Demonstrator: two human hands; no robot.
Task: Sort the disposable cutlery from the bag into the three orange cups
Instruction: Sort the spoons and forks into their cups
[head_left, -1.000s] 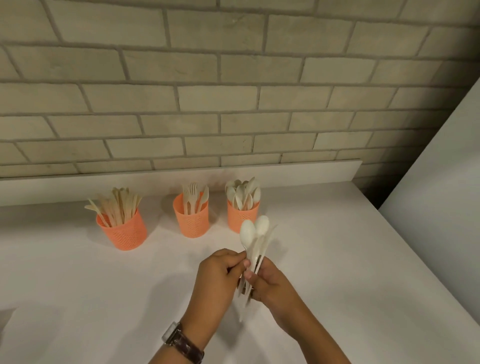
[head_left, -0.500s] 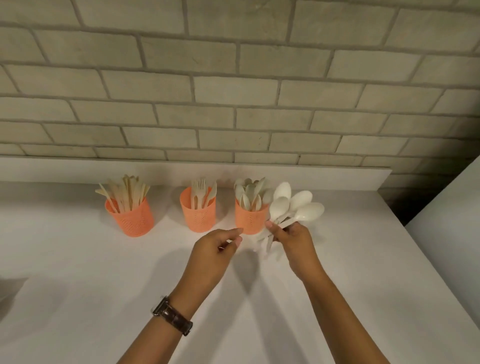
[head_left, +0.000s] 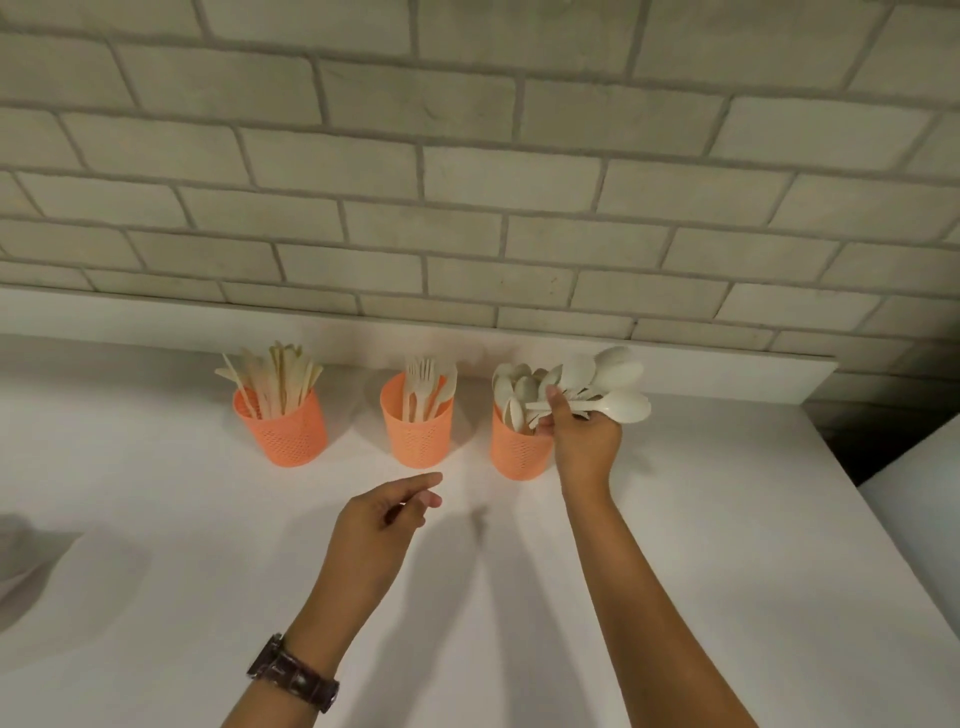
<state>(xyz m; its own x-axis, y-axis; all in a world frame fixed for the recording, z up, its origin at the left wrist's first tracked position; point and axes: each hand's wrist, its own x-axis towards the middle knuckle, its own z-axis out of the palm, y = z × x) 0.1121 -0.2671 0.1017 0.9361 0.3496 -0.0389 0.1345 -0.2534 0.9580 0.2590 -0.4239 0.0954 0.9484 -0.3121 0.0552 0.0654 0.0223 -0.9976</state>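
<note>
Spoons (head_left: 602, 387), pale and made of plastic, are gripped in a fanned bunch by the right hand (head_left: 584, 441), with the fingers closed around the handles. The bowls of the bunch spread up and to the right, and the hand is held just above and beside the rim of the right orange cup (head_left: 517, 449). More spoons (head_left: 511, 395) stand inside that cup, bowls upward. Whether the held handles already touch the cup or its contents cannot be told.

Three orange cups are set in a row on the white counter (head_left: 727, 545), close to the low white ledge (head_left: 727, 369) at the foot of the pale brick wall (head_left: 467, 156). The left cup (head_left: 283, 434) is filled with knives (head_left: 275, 382), which lean outward in a loose sheaf. The middle cup (head_left: 415, 436) is stocked with forks (head_left: 421, 382), tines up, and is the least full of the three. All the cups are upright and stand apart from one another.

The left hand (head_left: 379, 530) is held over the counter in front of the middle cup, well short of it. Its thumb and forefinger are drawn close together while the other fingers are curled loosely; nothing is seen between them. A dark watch (head_left: 293, 673) is worn on the left wrist. Shadows of both arms are cast on the counter.
</note>
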